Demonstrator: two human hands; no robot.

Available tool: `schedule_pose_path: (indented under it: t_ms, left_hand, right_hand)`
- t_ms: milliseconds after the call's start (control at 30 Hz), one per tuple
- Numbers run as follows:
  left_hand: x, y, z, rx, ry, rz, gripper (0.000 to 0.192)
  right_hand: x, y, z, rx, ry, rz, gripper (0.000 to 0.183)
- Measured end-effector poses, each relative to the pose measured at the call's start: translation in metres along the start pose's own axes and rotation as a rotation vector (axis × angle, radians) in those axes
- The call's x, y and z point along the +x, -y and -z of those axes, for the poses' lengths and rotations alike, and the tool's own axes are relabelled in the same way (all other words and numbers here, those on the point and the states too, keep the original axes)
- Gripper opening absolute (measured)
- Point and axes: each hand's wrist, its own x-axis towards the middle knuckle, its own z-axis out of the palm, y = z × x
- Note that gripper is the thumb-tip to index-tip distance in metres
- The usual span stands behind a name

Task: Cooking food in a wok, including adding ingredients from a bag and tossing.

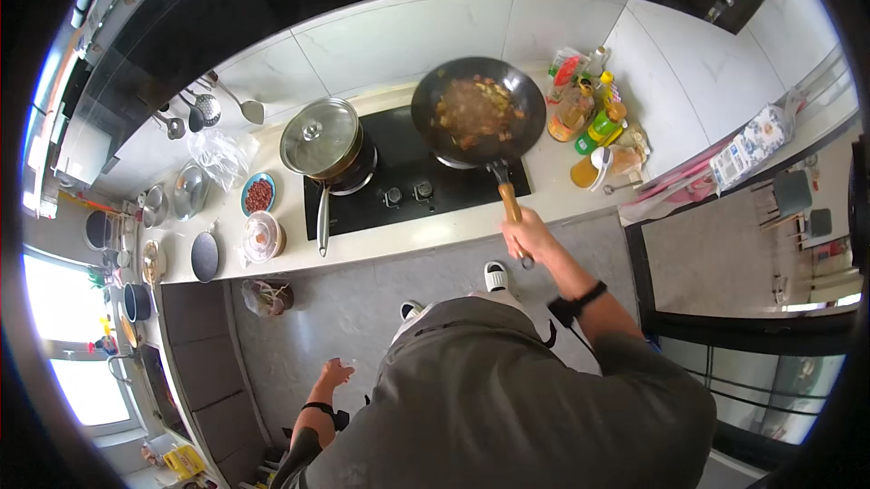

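Observation:
My right hand (527, 236) grips the wooden handle (510, 202) of a dark wok (425, 115). The wok is over the right burner of a black gas hob (391, 125); whether it rests there or is raised is hard to judge. Inside it lies chopped, browned food (476, 112), blurred by steam or motion. Down by my left side hangs my left hand (335, 373), fingers partly curled, away from the counter. A small pale spot shows at its fingertips, too small to identify. On the left burner sits a lidded pan (319, 139), its metal handle towards me.
Bottles of seasoning (598, 129) crowd the counter right of the hob. To the left are a blue bowl of red peanuts (259, 194), a lidded plastic tub (263, 236), a small frying pan (204, 256) and a glass lid (191, 191). Ladles and a turner (250, 110) hang above.

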Motion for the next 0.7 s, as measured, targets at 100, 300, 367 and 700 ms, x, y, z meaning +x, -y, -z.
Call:
schedule_pose_path:
  t_ms: [100,300,367,700]
  left_hand:
    - [0.004,-0.005,0.005,0.023,-0.040,0.021,0.034]
    - [-0.002,-0.013,0.012,0.199,-0.024,-0.027,0.038]
    - [-0.010,-0.005,0.012,0.149,-0.018,-0.054,0.037]
    - [-0.001,-0.038,0.031,0.243,-0.059,0.002,0.035]
  right_hand:
    - [-0.029,0.001,-0.010,0.028,0.048,-0.064,0.016]
    - [0.022,0.017,-0.030,0.093,0.054,0.057,0.015]
    - [0.011,0.015,-0.023,0.137,0.020,0.067,0.014]
    - [0.046,0.006,-0.033,-0.011,0.023,0.125,0.018]
